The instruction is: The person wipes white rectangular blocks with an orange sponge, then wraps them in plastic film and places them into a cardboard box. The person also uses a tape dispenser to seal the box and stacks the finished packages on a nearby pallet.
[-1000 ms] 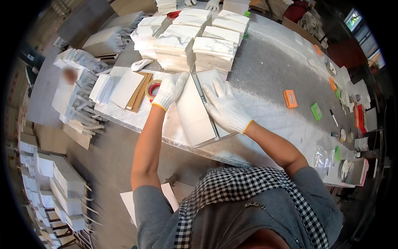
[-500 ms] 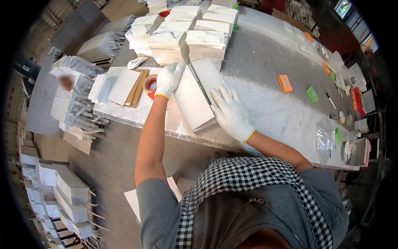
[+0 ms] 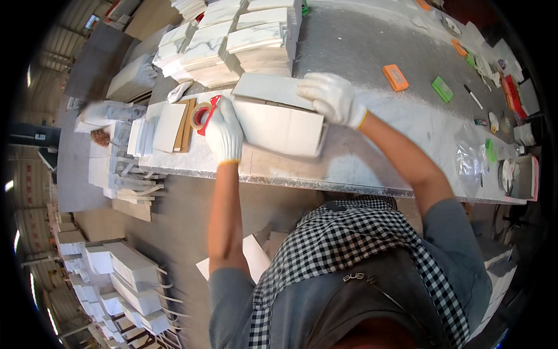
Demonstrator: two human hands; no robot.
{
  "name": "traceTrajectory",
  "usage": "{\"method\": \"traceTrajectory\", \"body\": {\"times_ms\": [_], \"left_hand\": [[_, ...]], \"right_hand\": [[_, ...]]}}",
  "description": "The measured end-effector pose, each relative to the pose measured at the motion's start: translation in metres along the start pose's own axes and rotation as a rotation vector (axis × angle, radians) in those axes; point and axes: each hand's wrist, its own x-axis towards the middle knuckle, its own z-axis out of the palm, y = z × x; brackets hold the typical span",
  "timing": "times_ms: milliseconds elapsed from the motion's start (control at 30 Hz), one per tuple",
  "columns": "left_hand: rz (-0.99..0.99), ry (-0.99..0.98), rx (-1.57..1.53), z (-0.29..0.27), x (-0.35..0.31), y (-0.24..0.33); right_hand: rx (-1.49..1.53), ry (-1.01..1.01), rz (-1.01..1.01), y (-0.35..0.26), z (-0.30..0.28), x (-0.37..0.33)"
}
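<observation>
A long white carton (image 3: 279,125) lies across the table's near side, a narrow gap showing between its top panels. Over the far right part of the top rests my right hand (image 3: 334,99), in a white glove, its fingers bent onto the panel. My left hand (image 3: 224,131), gloved too, is at the carton's left end with its fingers together. It overlaps the red tape dispenser (image 3: 215,100) with its roll of tan tape (image 3: 200,116) and appears to grip it; the palm side is hidden.
Stacks of white marbled tiles or boards (image 3: 203,55) stand behind the carton. To the left are white sheets (image 3: 168,125) and brown cardboard (image 3: 186,122). Orange (image 3: 395,78) and green (image 3: 442,89) blocks and a marker (image 3: 473,96) lie to the right. White cartons (image 3: 131,270) are piled at lower left.
The carton has turned from slanting to lying nearly sideways. My right hand has moved to its far edge, while my left has come down beside the tape dispenser. The view has shifted.
</observation>
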Motion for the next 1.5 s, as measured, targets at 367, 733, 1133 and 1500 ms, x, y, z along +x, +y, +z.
{"method": "traceTrajectory", "body": {"times_ms": [367, 733, 1133, 1500], "left_hand": [[-0.015, -0.089, -0.123, -0.006, -0.106, 0.002], [0.104, -0.078, -0.615, -0.007, -0.136, 0.0], [0.178, -0.009, -0.646, 0.002, -0.137, -0.008], [0.312, 0.121, -0.426, 0.011, -0.111, 0.009]], "right_hand": [[0.3, -0.713, 0.537, 0.031, -0.052, 0.056], [0.232, -1.005, 0.305, -0.021, 0.037, 0.125], [0.193, -0.882, 0.282, -0.022, 0.052, 0.116], [0.18, -0.996, 0.335, -0.016, 0.054, 0.121]]}}
